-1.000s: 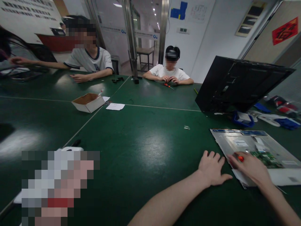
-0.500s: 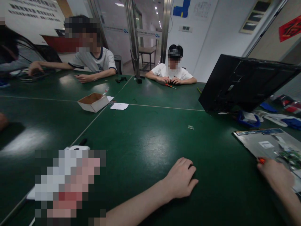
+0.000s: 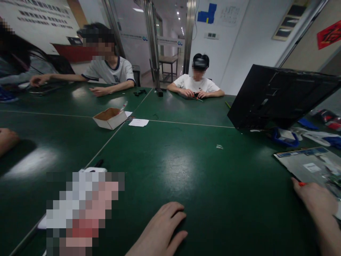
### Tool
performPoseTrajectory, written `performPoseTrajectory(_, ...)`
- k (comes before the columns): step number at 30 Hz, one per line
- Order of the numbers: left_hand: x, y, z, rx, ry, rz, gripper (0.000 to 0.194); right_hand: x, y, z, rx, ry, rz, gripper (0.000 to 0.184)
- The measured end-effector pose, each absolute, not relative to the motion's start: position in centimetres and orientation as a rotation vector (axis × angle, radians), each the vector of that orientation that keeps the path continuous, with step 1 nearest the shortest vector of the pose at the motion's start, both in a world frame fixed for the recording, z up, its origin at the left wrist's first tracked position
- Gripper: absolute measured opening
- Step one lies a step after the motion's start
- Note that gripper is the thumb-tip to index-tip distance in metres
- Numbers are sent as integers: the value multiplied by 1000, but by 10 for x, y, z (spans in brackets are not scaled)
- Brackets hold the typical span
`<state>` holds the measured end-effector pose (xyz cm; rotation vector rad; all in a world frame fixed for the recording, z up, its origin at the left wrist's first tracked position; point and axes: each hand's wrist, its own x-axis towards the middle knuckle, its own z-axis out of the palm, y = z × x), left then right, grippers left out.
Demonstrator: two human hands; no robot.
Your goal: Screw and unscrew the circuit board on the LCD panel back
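While a black panel and a blue tray stand beyond the metal sheet, the right hand grips a red tool, its direction hidden by the fingers. The sheet's left edge slants toward that hand, just beside it; the right end is out of frame. The left hand, loosely open and empty, is at the green table, well apart.
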<state>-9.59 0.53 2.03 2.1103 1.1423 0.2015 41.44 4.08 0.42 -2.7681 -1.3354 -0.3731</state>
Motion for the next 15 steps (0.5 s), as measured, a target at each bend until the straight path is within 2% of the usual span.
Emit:
performPoseTrajectory(4, -112, 3, 4, 2093, 1205, 220, 35, 353, 35, -4, -2890, -1349, -259, 57)
performPoseTrajectory(8, -111, 1, -5, 2117, 1182, 202, 39, 267, 16, -1, -2870, -1635, -222, 52)
performPoseTrajectory(11, -112, 0, -8, 2136, 1167, 192, 39, 200, -2, -2, -2737, -1895, -301, 46)
performPoseTrajectory(15, -120, 0, -8, 2202, 1178, 281, 37, 120, -27, -19, -2446, -2142, -107, 44)
